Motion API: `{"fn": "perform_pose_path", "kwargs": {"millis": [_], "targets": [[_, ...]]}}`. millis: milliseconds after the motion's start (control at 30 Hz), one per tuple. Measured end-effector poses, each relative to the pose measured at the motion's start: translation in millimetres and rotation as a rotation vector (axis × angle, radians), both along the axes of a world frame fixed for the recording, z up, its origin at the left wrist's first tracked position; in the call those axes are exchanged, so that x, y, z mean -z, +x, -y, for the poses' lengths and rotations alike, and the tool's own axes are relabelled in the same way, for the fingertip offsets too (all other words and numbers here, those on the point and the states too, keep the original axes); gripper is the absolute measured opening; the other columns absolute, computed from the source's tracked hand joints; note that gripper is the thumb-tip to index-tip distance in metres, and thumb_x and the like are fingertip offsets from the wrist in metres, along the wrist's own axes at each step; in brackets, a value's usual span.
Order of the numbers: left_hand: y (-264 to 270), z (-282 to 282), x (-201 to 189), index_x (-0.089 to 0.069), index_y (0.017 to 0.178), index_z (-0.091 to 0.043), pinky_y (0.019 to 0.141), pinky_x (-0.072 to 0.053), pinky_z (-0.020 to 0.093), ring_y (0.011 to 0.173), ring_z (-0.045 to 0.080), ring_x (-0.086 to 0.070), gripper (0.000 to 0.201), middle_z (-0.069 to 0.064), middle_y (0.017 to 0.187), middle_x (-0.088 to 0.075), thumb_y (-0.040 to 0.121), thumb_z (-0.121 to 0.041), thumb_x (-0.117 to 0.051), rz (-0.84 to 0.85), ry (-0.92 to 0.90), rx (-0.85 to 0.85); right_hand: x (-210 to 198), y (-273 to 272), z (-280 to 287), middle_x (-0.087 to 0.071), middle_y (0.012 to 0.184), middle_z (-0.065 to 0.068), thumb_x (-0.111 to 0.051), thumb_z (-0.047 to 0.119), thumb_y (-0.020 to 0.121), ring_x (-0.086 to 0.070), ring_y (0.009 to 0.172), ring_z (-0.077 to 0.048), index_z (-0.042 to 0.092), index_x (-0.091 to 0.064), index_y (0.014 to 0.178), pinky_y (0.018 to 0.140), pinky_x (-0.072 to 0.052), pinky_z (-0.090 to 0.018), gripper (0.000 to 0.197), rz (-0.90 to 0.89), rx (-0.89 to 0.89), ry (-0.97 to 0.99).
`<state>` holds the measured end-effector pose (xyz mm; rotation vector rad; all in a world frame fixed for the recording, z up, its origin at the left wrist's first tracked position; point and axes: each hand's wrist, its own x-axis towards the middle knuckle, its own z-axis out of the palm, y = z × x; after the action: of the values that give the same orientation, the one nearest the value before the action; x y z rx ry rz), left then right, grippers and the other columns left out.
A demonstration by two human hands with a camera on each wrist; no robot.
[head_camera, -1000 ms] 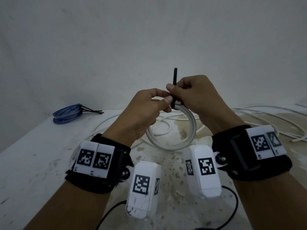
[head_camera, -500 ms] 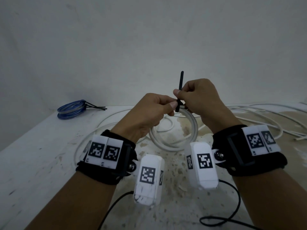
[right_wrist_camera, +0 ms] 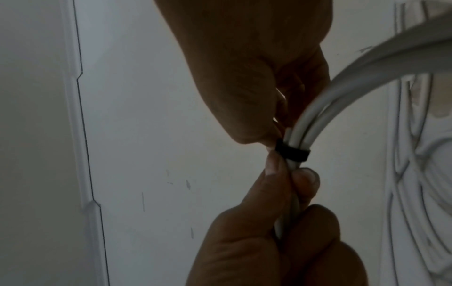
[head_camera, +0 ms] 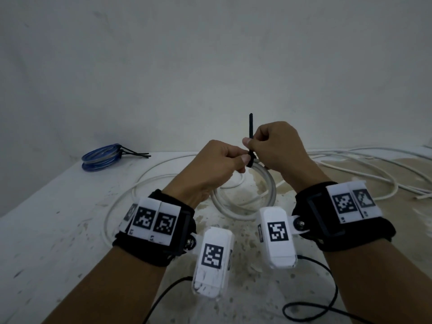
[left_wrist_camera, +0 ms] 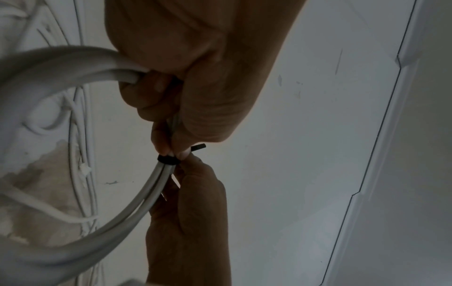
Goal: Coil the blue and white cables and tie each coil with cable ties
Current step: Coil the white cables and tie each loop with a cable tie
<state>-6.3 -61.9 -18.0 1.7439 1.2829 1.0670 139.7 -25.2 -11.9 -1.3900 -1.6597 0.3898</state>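
Note:
I hold a small white cable coil (head_camera: 271, 190) upright above the table. My left hand (head_camera: 240, 161) grips the coil's top, its fingertips (left_wrist_camera: 168, 150) pinching the strands just beside the black cable tie (head_camera: 250, 157). The tie's band (right_wrist_camera: 292, 152) wraps the strands. My right hand (head_camera: 251, 142) pinches the tie's tail, which sticks straight up. The rest of the white cable (head_camera: 374, 164) lies loose on the table. A blue cable coil (head_camera: 100, 157) with black ties around it lies at the far left.
The white, stained table (head_camera: 58, 230) meets a bare wall behind. Loose white cable loops (head_camera: 121, 202) spread under and around my hands. A thin black wire (head_camera: 311, 309) from the wrist cameras trails near the front edge.
Both hands and the coil have sunk a little lower in the head view. Both hands keep their hold on the coil and the tie.

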Motion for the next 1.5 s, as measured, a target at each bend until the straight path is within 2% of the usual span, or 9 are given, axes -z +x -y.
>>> {"fn": "perform_pose_path", "kwargs": {"millis": [133, 300, 400, 500, 667, 967, 1133, 1300, 1500], "targets": [[5, 2, -2, -0.070, 0.094, -0.010, 0.041, -0.031, 0.009, 0.039, -0.005, -0.047, 0.016, -0.002, 0.072, -0.062, 0.097, -0.018, -0.057, 0.033, -0.043, 0.002, -9, 7, 2, -0.065, 0.066, -0.003, -0.071, 0.035, 0.086, -0.067, 0.064, -0.025, 0.014, -0.064, 0.067, 0.071, -0.059, -0.048, 0.030, 0.053, -0.030, -0.024], [5, 1, -7, -0.068, 0.086, -0.017, 0.046, -0.030, 0.017, 0.038, -0.002, -0.042, 0.014, -0.002, 0.070, -0.062, 0.096, -0.018, -0.058, 0.066, -0.054, -0.026, -20, 15, 11, -0.072, 0.078, -0.008, -0.074, 0.030, 0.087, -0.068, 0.059, -0.015, 0.010, -0.063, 0.085, 0.051, -0.055, -0.027, 0.023, -0.066, -0.239, -0.214], [6, 2, -7, -0.067, 0.085, -0.014, 0.040, -0.028, 0.014, 0.036, -0.001, -0.038, 0.015, -0.001, 0.069, -0.060, 0.097, -0.017, -0.057, 0.068, -0.075, -0.041, -18, 12, 11, -0.071, 0.076, -0.007, -0.075, 0.023, 0.085, -0.068, 0.060, -0.016, 0.008, -0.064, 0.083, 0.048, -0.052, -0.025, 0.019, -0.038, -0.219, -0.163], [6, 1, -7, -0.066, 0.085, -0.009, 0.037, -0.028, 0.008, 0.033, -0.003, -0.041, 0.015, 0.001, 0.069, -0.058, 0.097, -0.014, -0.057, 0.065, -0.076, -0.071, -15, 6, 10, -0.070, 0.073, -0.007, -0.077, 0.020, 0.083, -0.071, 0.064, -0.023, 0.005, -0.066, 0.085, 0.050, -0.056, -0.030, 0.019, -0.020, -0.193, -0.101], [2, 1, -7, -0.065, 0.082, -0.012, 0.040, -0.030, 0.007, 0.038, -0.006, -0.046, 0.019, -0.002, 0.070, -0.059, 0.097, -0.019, -0.057, 0.026, -0.034, -0.062, -12, 3, 4, -0.069, 0.070, -0.004, -0.083, 0.030, 0.076, -0.069, 0.068, -0.025, 0.011, -0.065, 0.074, 0.072, -0.059, -0.049, 0.026, 0.008, -0.117, -0.019], [-4, 2, -12, -0.067, 0.082, -0.013, 0.042, -0.030, 0.011, 0.039, -0.003, -0.044, 0.016, -0.003, 0.065, -0.061, 0.096, -0.017, -0.059, 0.059, -0.005, -0.031, -18, 0, 9, -0.071, 0.076, -0.007, -0.083, 0.033, 0.075, -0.069, 0.067, -0.028, 0.007, -0.066, 0.076, 0.070, -0.059, -0.049, 0.031, 0.031, -0.111, 0.060], [-9, 0, -21, -0.068, 0.088, -0.014, 0.048, -0.032, 0.018, 0.041, -0.003, -0.046, 0.013, -0.002, 0.069, -0.064, 0.096, -0.019, -0.059, 0.129, 0.024, -0.083, -21, 2, 18, -0.072, 0.082, -0.014, -0.073, 0.029, 0.087, -0.071, 0.070, -0.022, 0.002, -0.071, 0.091, 0.068, -0.061, -0.035, 0.027, -0.340, -0.352, -0.240], [-17, 0, -23, -0.062, 0.110, -0.010, 0.044, -0.032, 0.017, 0.043, 0.004, -0.042, 0.023, -0.001, 0.067, -0.067, 0.092, -0.023, -0.066, 0.162, 0.004, -0.090, -23, 3, 21, -0.072, 0.084, -0.016, -0.068, 0.010, 0.089, -0.070, 0.074, -0.022, -0.003, -0.070, 0.093, 0.078, -0.060, -0.034, 0.013, -0.466, -0.451, -0.340], [-21, 5, -29, -0.061, 0.109, -0.006, 0.042, -0.034, 0.008, 0.042, -0.002, -0.050, 0.022, 0.005, 0.069, -0.066, 0.091, -0.017, -0.066, 0.129, 0.056, -0.016, -22, -3, 21, -0.071, 0.079, -0.015, -0.068, 0.007, 0.088, -0.068, 0.075, -0.024, -0.001, -0.067, 0.089, 0.079, -0.061, -0.035, 0.008, -0.560, -0.474, -0.368]]}}
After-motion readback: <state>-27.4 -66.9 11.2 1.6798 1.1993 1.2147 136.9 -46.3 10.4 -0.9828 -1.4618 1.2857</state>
